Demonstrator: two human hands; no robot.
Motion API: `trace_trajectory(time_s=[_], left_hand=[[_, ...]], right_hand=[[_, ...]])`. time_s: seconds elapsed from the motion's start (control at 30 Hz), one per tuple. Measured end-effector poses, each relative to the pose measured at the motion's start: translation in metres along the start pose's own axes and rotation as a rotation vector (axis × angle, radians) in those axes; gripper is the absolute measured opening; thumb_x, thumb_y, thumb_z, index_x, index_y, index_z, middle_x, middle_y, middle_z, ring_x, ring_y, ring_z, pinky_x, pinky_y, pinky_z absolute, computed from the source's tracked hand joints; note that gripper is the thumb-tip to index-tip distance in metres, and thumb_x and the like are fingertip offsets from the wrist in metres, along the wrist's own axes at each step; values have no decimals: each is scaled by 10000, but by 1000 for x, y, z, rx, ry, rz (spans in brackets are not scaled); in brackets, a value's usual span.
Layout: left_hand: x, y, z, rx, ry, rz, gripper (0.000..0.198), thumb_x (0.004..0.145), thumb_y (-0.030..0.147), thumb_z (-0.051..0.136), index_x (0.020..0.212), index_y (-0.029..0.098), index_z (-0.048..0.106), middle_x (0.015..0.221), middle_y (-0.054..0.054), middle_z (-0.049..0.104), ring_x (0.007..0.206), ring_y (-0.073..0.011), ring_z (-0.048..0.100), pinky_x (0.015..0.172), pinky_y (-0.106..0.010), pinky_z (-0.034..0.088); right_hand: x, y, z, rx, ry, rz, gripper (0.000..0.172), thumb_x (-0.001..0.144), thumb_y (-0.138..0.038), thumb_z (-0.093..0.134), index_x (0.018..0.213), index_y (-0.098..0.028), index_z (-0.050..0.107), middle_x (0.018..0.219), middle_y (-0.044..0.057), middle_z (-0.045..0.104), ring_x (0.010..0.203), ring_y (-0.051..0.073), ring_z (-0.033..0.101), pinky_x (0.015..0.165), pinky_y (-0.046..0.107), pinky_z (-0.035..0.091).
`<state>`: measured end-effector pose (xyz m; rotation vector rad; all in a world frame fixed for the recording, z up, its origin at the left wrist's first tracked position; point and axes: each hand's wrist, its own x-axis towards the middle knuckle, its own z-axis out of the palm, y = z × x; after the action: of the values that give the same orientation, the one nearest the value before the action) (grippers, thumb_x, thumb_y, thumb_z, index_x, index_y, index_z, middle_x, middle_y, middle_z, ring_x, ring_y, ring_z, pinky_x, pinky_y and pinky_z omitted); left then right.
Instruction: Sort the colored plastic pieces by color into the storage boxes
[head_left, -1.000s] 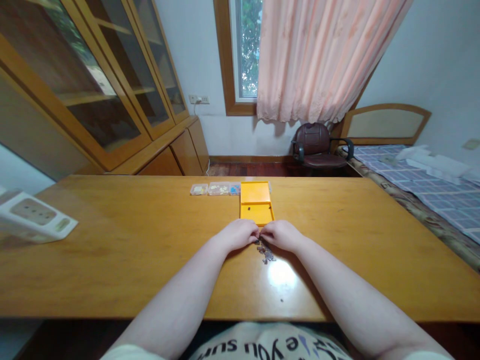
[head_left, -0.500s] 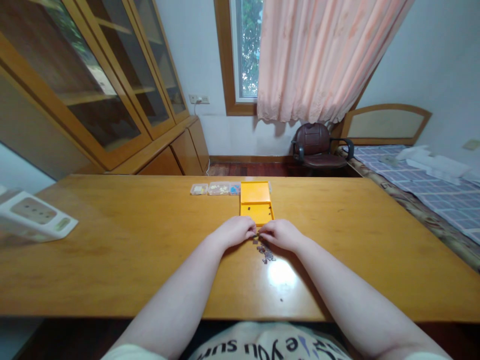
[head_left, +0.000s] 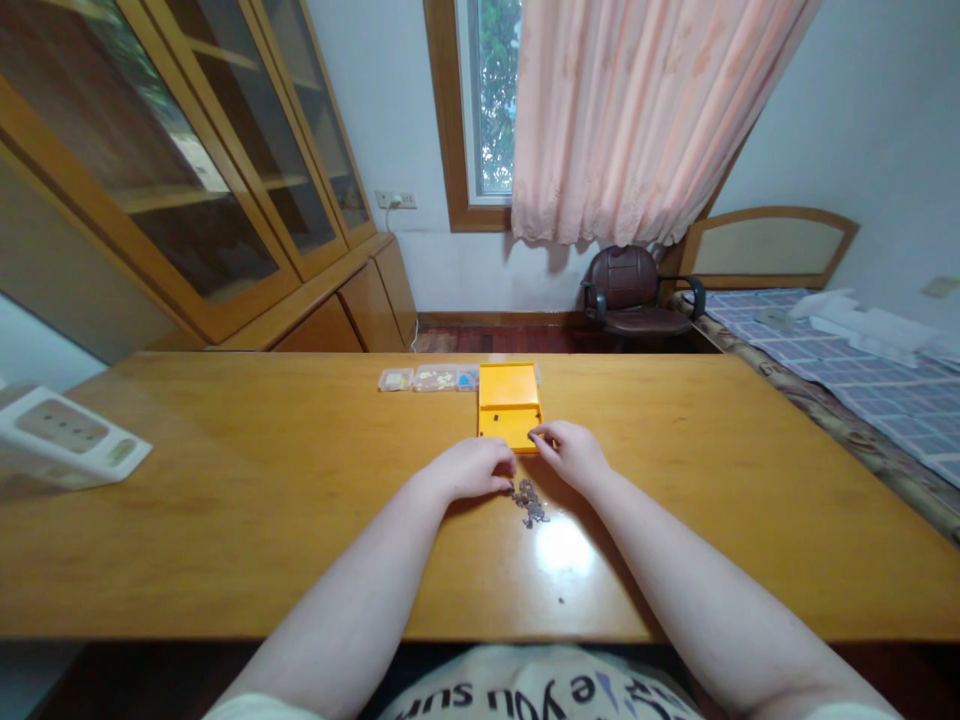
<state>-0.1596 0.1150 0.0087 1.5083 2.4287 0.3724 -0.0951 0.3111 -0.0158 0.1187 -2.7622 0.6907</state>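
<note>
An open yellow case (head_left: 510, 387) lies on the wooden table with a few small dark pieces in its near half. At its near right corner my right hand (head_left: 571, 452) pinches a small dark piece. Just below the case's near left corner, my left hand (head_left: 476, 468) rests with its fingertips closed together at the edge of a pile of small dark pieces (head_left: 531, 505); what they hold, if anything, is too small to make out.
Clear plastic boxes (head_left: 435, 378) with small light and blue pieces stand left of the case. One tiny dark piece (head_left: 561, 600) lies near the table's front edge. A white object (head_left: 71, 435) is at the far left.
My right hand has moved up and right, from beside my left hand to the case's corner. My left hand has shifted slightly down onto the pile's edge.
</note>
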Motion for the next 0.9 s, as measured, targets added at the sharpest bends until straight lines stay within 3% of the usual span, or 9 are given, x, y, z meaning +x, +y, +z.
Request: trace_trajectory(time_s=[0.1, 0.27, 0.33, 0.6, 0.9], left_hand=[[1, 2, 3, -16, -66, -46, 127, 756, 249, 611, 866, 226, 670, 890, -12, 683, 785, -160, 605, 685, -236, 437], [1, 2, 4, -20, -106, -126, 136, 762, 237, 579, 860, 234, 673, 848, -4, 702, 742, -166, 619, 633, -235, 431], [0, 3, 4, -4, -101, -136, 139, 769, 236, 569, 863, 231, 672, 857, -10, 702, 750, -168, 624, 635, -234, 434], [1, 6, 4, 63, -81, -169, 170, 823, 293, 528, 884, 229, 674, 872, -42, 701, 756, -185, 634, 672, -258, 460], [4, 7, 5, 135, 44, -103, 180, 844, 254, 504, 856, 211, 679, 856, -51, 698, 745, -193, 637, 680, -279, 475]], right_hand=[[2, 6, -3, -10, 11, 80, 283, 882, -307, 478, 1047, -184, 673, 950, 75, 705, 789, 166, 623, 714, 258, 439], [0, 5, -12, 19, -337, -80, 207, 833, -323, 545, 892, -225, 717, 845, 31, 719, 752, 156, 631, 673, 238, 430], [-2, 2, -14, 44, -406, -125, 186, 816, -285, 553, 879, -238, 722, 844, 15, 723, 751, 151, 635, 675, 231, 429], [-3, -2, -14, 96, -480, -196, 243, 784, -227, 551, 951, -256, 723, 934, 2, 725, 835, 156, 644, 736, 228, 439], [-3, -7, -10, -134, -449, -220, 222, 802, -263, 541, 896, -249, 741, 867, 32, 730, 761, 168, 639, 666, 238, 409]])
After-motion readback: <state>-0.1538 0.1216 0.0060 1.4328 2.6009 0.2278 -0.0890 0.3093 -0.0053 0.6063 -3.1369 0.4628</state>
